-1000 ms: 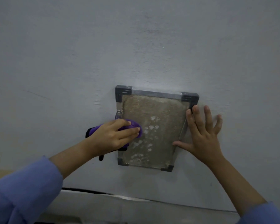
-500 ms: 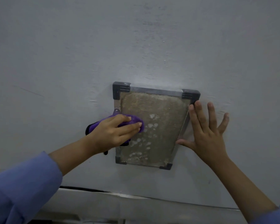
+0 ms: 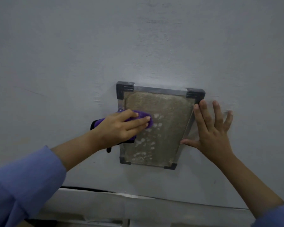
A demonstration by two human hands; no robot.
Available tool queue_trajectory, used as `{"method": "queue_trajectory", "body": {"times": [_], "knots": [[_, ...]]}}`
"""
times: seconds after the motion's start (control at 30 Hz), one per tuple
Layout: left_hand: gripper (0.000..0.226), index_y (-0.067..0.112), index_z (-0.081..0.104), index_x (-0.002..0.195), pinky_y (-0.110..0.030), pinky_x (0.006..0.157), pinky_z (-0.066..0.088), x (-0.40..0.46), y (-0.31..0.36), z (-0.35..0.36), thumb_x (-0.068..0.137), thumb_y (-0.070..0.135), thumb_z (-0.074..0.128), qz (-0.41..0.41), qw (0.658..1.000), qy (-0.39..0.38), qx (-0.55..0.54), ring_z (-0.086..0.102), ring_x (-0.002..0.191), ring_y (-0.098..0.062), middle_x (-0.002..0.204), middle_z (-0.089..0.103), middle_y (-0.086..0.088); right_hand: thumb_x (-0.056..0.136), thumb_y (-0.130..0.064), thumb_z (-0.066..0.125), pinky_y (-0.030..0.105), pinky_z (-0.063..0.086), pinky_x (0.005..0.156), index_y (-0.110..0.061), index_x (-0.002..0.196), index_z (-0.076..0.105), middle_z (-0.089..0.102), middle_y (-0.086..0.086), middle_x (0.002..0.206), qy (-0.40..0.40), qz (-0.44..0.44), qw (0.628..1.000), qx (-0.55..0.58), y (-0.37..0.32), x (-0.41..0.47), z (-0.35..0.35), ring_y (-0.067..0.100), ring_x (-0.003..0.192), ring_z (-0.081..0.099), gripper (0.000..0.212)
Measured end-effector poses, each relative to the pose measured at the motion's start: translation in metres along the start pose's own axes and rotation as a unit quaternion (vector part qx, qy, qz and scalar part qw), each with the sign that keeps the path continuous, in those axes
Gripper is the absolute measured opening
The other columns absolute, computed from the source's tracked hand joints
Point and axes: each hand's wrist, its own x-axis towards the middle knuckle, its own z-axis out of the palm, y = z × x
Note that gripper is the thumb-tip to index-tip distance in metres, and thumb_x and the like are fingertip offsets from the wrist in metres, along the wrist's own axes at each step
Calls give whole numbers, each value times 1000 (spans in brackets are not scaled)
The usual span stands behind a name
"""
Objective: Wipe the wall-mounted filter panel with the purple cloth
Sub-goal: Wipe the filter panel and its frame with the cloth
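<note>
Filter panel [image 3: 161,126] fixed flat on grey wall [image 3: 72,63], metal frame with black corner pieces, brownish dusty mat marked with pale spots at centre and lower left. Purple cloth [image 3: 144,117] pressed against panel's left part, bunched under left hand [image 3: 121,126], fingers laid out over it and pointing right, dark edge of cloth trailing past wrist. Right hand [image 3: 211,128] spread flat on wall, touching panel's right frame edge, thumb near lower right side. Blue sleeves [image 3: 23,181] on both arms.
</note>
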Motion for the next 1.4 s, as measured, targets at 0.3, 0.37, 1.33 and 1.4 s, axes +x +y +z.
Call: {"method": "queue_trajectory", "body": {"times": [0.3, 0.37, 1.33, 1.4], "knots": [[32, 1, 69, 113, -37, 75, 57, 21, -1, -2, 81, -6, 71, -31, 996, 77, 19, 67, 89, -32, 120, 66, -11, 52, -68, 76, 71, 11, 103, -17, 152, 0, -12, -2, 160, -4, 10, 1000, -7, -3, -1, -5, 28, 146, -6, 136], [34, 0, 69, 112, -36, 75, 57, 27, 3, 2, 79, -7, 72, -46, 995, 82, 16, 68, 88, -31, 119, 66, -11, 53, -68, 75, 71, 11, 104, -17, 152, 1, -11, -2, 160, -3, 11, 1000, -9, -4, -1, -5, 29, 146, -3, 134], [29, -1, 71, 105, -35, 66, 58, 31, 14, 3, 76, -5, 70, -27, 999, 24, -23, 67, 83, -29, 112, 70, -11, 55, -68, 73, 71, 13, 103, -18, 152, 3, -10, -3, 160, 12, 1, 1000, 16, -2, 0, 1, 37, 141, 13, 130], [34, 1, 72, 105, -33, 64, 58, 23, 22, 4, 72, -2, 77, -31, 999, -12, -37, 66, 80, -27, 110, 71, -9, 55, -68, 72, 72, 13, 103, -18, 152, 3, -5, -1, 160, 11, 1, 1000, 19, -2, 0, 1, 37, 141, 13, 129]]}}
